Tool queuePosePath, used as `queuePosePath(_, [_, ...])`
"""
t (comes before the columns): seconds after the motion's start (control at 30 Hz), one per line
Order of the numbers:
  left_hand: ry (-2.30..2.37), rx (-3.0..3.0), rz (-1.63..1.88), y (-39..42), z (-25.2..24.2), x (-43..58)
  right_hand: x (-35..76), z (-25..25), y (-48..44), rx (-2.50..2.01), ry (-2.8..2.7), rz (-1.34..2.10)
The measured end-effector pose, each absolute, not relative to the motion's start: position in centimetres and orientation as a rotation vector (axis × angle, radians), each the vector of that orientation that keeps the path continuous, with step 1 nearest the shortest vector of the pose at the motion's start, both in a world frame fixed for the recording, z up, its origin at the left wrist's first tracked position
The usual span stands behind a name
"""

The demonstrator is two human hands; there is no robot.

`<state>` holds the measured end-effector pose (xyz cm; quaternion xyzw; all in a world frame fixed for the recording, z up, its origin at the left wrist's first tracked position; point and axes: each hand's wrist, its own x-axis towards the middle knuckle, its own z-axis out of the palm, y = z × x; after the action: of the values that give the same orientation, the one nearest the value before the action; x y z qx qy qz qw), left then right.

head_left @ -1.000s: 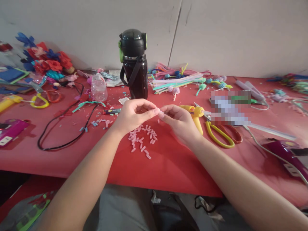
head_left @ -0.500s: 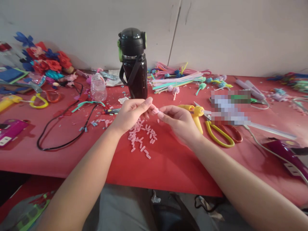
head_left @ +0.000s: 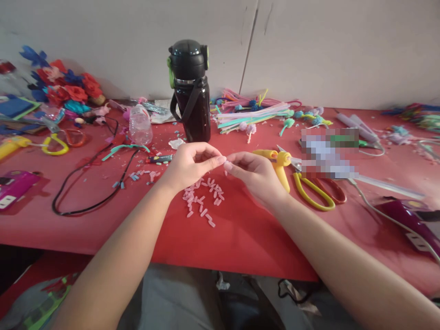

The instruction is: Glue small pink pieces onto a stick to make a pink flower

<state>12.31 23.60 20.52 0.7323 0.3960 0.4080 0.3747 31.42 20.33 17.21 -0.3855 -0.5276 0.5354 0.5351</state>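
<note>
Over a pile of short pink pipe cleaner pieces [head_left: 200, 200], my two hands meet fingertip to fingertip. My left hand [head_left: 195, 164] is closed in a pinch, thumb against forefinger; its fingers cover whatever is in them. Thumb and forefinger of my right hand [head_left: 252, 172] are also pressed together, touching or nearly touching the left fingertips. A tiny pink piece seems to be between the right fingertips, mostly hidden. One loose pink bit lies on the red tabletop [head_left: 237, 238] just below the fingers.
Behind my hands stands a black bottle [head_left: 197, 105]. A yellow glue gun [head_left: 282, 165] and scissors [head_left: 314, 195] lie at right, near a corded purple device [head_left: 412, 224]. Pipe cleaners [head_left: 254, 117] are heaped behind. Leftward are a clear bottle [head_left: 140, 126] and a black cord [head_left: 68, 213].
My left hand has shifted slightly right and down, its thumb now lowered against the forefinger at the right fingertips. The pink piece that showed between the hands is now mostly covered. My right hand barely moved.
</note>
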Motion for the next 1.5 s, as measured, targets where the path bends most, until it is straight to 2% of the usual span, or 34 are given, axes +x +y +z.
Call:
queuePosePath(0.3, [1.028, 1.824, 1.137, 23.6, 21.1, 12.0, 31.2, 17.5, 20.4, -0.931, -1.228, 1.165])
queuePosePath(0.6, [1.024, 1.857, 0.997, 23.4, 20.9, 12.2, 31.3, 16.9, 20.7, -0.956, -1.270, 1.058])
queuePosePath(1.07, [1.034, 1.878, 1.072, 23.6, 21.2, 11.9, 31.2, 17.0, 20.5, -0.927, -1.172, 1.151])
queuePosePath(1.33, [0.911, 1.894, 0.959, 23.7, 20.5, 12.0, 31.3, 17.2, 20.7, -0.742, -1.012, 1.414])
queuePosePath(1.5, [0.876, 1.848, 0.962, 23.5, 19.7, 12.5, 31.3, 17.2, 20.8, -0.744, -1.004, 1.440])
